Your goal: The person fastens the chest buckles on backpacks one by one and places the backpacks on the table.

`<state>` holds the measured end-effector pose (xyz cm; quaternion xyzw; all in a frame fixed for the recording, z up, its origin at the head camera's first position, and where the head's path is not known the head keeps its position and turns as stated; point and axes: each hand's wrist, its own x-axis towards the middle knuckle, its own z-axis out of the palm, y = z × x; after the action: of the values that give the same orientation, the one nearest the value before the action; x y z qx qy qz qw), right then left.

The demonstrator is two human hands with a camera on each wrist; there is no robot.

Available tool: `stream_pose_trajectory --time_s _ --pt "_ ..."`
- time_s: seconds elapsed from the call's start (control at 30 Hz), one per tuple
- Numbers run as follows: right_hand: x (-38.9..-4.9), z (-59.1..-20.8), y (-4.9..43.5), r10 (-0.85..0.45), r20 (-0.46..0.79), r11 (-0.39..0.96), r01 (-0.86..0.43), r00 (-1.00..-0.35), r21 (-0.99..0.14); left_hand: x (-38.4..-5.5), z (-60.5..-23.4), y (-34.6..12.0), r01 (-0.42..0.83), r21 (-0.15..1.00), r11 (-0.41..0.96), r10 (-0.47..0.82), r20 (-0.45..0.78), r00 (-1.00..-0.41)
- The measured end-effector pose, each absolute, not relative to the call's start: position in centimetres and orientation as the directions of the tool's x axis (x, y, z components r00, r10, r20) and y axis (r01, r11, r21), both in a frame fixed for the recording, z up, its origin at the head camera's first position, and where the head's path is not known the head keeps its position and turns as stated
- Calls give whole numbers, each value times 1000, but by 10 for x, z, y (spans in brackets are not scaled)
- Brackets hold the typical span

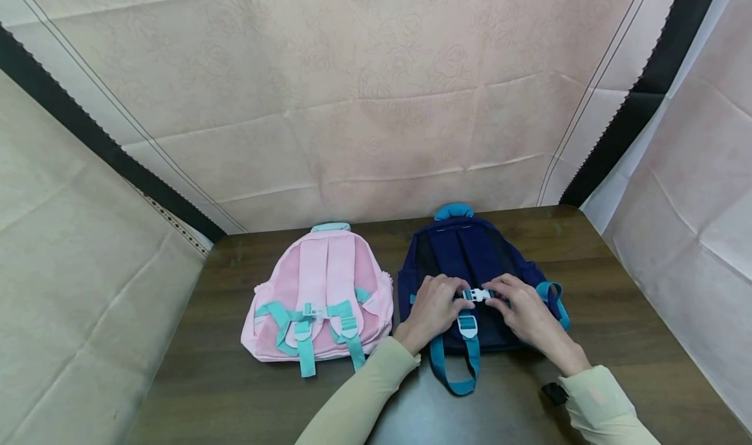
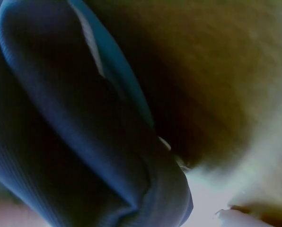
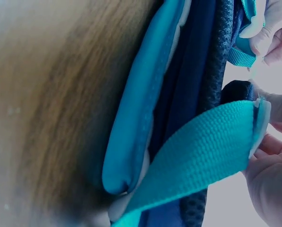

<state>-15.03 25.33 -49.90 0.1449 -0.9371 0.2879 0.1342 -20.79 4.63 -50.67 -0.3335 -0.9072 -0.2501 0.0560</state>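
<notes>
A navy backpack (image 1: 417, 256) with blue straps lies straps-up on the table. Across its middle sits a white side-release buckle (image 1: 477, 295) on blue webbing. My left hand (image 1: 433, 306) pinches the buckle's left end between thumb and fingers. From the other side, the thumb and fingers of my right hand (image 1: 525, 309) pinch its right end. The two buckle halves meet in the head view. Just below hangs a strap adjuster (image 1: 467, 325) with a looped blue strap (image 1: 461, 387). Dark backpack fabric (image 2: 84, 127) fills much of the left wrist view; teal webbing (image 3: 198, 151) crosses the right wrist view.
A pink backpack (image 1: 282, 275) with mint straps lies left of the navy one, its own chest buckle (image 1: 317, 312) in the middle. The brown wooden table (image 1: 194, 393) is bounded by pale fabric walls (image 1: 382, 106) behind and at both sides.
</notes>
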Motion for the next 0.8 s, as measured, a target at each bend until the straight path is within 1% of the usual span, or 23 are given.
stream_pose_trajectory --time_s 0.4,0.8 --pt "-150 -500 249 -226 370 779 -395 -901 -487 -206 -504 47 657 411 632 590 295 -752" --pt "-150 -499 250 -207 327 788 -356 -922 -503 -206 -506 47 659 401 636 598 284 -750"
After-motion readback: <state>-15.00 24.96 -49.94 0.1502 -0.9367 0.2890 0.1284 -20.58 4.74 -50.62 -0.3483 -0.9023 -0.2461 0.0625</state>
